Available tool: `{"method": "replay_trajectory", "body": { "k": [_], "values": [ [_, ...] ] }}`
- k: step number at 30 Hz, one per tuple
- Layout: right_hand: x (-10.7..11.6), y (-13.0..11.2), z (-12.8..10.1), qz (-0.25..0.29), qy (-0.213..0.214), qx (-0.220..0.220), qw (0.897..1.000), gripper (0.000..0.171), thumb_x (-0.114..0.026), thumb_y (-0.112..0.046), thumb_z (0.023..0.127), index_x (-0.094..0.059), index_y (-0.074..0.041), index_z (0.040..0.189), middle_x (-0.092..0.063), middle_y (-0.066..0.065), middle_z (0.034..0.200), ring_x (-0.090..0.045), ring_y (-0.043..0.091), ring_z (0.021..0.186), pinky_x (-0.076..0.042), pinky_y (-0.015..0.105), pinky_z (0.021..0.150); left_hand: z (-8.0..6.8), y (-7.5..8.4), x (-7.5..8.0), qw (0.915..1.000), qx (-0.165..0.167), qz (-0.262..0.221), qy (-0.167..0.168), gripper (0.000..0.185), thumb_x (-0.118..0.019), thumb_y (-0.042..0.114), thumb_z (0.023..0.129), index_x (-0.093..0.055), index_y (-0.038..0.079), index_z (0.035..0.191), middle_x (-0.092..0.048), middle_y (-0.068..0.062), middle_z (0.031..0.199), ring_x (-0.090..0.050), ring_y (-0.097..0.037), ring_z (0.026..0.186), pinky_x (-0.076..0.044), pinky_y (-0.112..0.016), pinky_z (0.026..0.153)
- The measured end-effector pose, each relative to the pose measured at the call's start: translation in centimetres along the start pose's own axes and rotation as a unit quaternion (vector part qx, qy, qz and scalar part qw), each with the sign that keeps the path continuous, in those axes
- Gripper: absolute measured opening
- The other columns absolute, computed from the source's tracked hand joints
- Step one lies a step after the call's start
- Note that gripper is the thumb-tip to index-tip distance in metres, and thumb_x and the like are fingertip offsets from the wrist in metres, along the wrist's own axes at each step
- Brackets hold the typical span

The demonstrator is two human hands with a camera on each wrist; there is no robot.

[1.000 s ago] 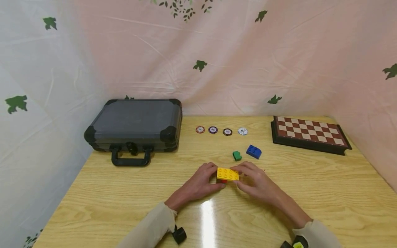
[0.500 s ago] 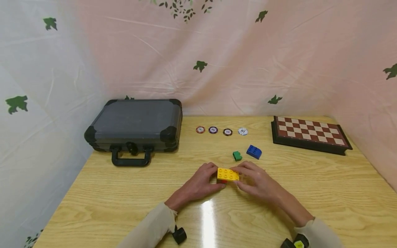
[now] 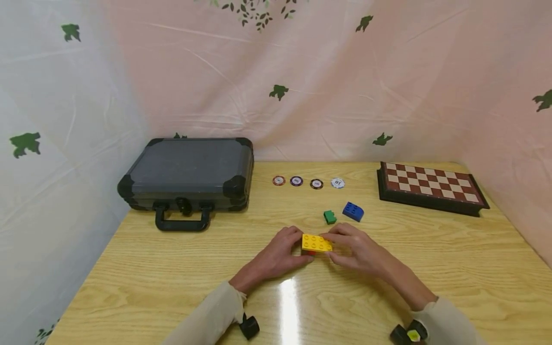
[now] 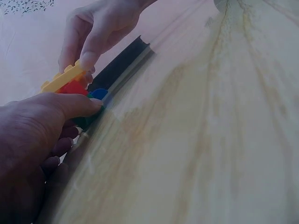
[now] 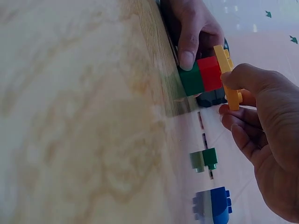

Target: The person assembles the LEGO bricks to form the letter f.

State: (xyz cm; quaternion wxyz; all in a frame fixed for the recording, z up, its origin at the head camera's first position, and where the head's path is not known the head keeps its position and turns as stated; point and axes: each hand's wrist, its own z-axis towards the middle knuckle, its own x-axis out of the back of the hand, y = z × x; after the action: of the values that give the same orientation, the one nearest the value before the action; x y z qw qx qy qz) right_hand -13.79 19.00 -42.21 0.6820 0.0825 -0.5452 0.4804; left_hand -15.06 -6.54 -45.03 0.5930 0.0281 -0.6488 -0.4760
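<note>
1. At the far left of the table (image 3: 151, 268) a dark grey case (image 3: 187, 175) lies shut, well apart from the work; it plays no part in the step in hand.

2. The left hand (image 3: 276, 258) rests on the table with its fingers curled. In the right wrist view its thumb (image 5: 189, 49) is pressed against the green brick (image 5: 191, 80) at the bottom of a small stack, so the stack is steadied from the left.

3. Between the two hands a yellow plate brick (image 3: 316, 242) sits on top of a red brick (image 5: 209, 73), which sits on the green one. The stack stands on the table at the middle.

4. The right hand (image 3: 358, 251) pinches the yellow plate brick by its right end, thumb on the near edge and fingers curled over the far edge.

5. The step in hand is judged to be the seating of the yellow plate brick on the red brick. Whether the studs are fully engaged cannot be told.

6. The next move is judged to call for a straight downward press while the base is held still.

7. Behind the hands a loose small green brick (image 3: 329, 216) and a blue brick (image 3: 352, 211) lie just apart from each other, untouched.

8. Further back, four poker chips (image 3: 307, 182) lie in a row, and a chessboard (image 3: 431, 184) lies at the far right.
</note>
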Motion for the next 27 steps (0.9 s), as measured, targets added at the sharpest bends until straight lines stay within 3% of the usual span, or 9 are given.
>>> {"method": "replay_trajectory", "body": {
  "k": [5,27],
  "values": [
    [0.11,-0.04,0.17,-0.006,-0.001,0.012,1.000,0.040,-0.083,-0.007,0.085,-0.074,-0.002,0.123,-0.065,0.003,0.109,-0.058,0.012,0.095,-0.055,0.029,0.078,0.04,-0.10,0.01,1.0000,0.002,-0.001,0.000,0.032,-0.081,0.028,0.092,-0.069,0.012,0.116,-0.061,0.000,0.114,-0.053,-0.017,0.104,-0.046,-0.035,0.094],
    [0.71,0.12,0.54,0.006,-0.052,-0.010,0.999,0.037,-0.079,-0.012,0.090,-0.073,-0.003,0.126,-0.063,0.002,0.109,-0.053,0.011,0.092,-0.053,0.028,0.075,0.05,-0.17,0.04,0.9998,0.014,-0.012,-0.008,0.033,-0.081,0.030,0.092,-0.068,0.012,0.117,-0.060,0.001,0.115,-0.052,-0.016,0.105,-0.045,-0.035,0.095]
  ]
}}
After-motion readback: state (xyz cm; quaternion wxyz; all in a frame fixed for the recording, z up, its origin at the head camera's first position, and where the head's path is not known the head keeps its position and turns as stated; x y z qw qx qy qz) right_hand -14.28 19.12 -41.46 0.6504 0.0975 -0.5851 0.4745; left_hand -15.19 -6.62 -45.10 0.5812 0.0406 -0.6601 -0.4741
